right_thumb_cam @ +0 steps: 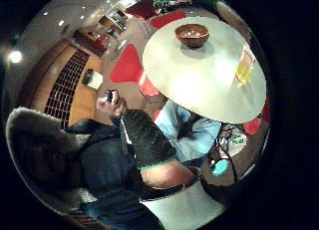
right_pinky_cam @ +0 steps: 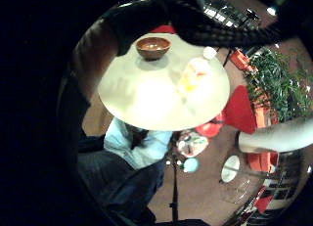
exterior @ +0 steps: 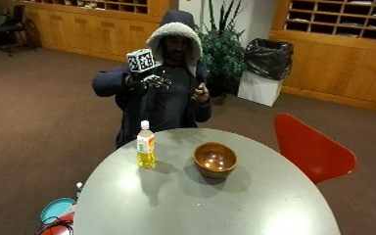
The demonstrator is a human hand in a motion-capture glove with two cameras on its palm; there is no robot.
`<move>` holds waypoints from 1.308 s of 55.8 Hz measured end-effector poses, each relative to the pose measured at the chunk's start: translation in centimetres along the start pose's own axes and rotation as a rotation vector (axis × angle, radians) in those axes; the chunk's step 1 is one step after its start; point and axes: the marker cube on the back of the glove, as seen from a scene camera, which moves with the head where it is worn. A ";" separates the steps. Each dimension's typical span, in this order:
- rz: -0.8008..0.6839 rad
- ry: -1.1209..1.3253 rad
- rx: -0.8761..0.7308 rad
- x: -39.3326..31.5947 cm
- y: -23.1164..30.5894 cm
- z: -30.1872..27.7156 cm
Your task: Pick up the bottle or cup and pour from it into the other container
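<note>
Two task things stand on the round grey table (exterior: 253, 205): a clear bottle (exterior: 146, 146) with a white cap, a pale label and yellow liquid low in it, upright near the table's far edge, and a brown wooden bowl (exterior: 215, 158) just beside the bottle, toward the red chair (exterior: 308, 147), not touching it. Both sit in the far half; most of the surface nearer the outside camera than the bottle is bare, and open table shows all round the bottle and the bowl. Right hand (exterior: 150, 78), black-gloved, is raised at chest height behind the table, well apart from the bottle and above it, holding nothing; in the thumb side view the gloved thumb (right_thumb_cam: 144, 135) sticks out straight, but the fingers themselves are too dark and small in the outside view to read, so their spread cannot be told. Bare left hand (exterior: 201, 93) is held up near the chest, also away from the table. Table's near edge is cut off in the outside view. Bottle is washed out by glare in the little finger side view (right_pinky_cam: 195, 74); bowl (right_pinky_cam: 153, 46) reads clearly there. Bowl's contents cannot be made out. Floor behind the person is open carpet, with a plant (exterior: 223, 54) and a black-bagged bin (exterior: 266, 68) beyond.
</note>
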 end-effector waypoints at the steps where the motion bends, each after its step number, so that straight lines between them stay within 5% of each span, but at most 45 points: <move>1: 0.000 0.000 0.000 0.0 0.0 0.0; 32: 0.111 0.061 0.042 5.2 1.2 -1.1; 39: 0.370 0.066 0.092 7.6 0.6 -1.2; 42: 0.370 0.066 0.081 8.8 0.8 -1.2; 47: 0.573 0.082 0.228 11.1 -1.0 -0.9; 52: 0.369 0.069 0.149 14.1 -0.4 -0.9; 73: 0.398 -0.183 0.093 23.8 -3.2 5.2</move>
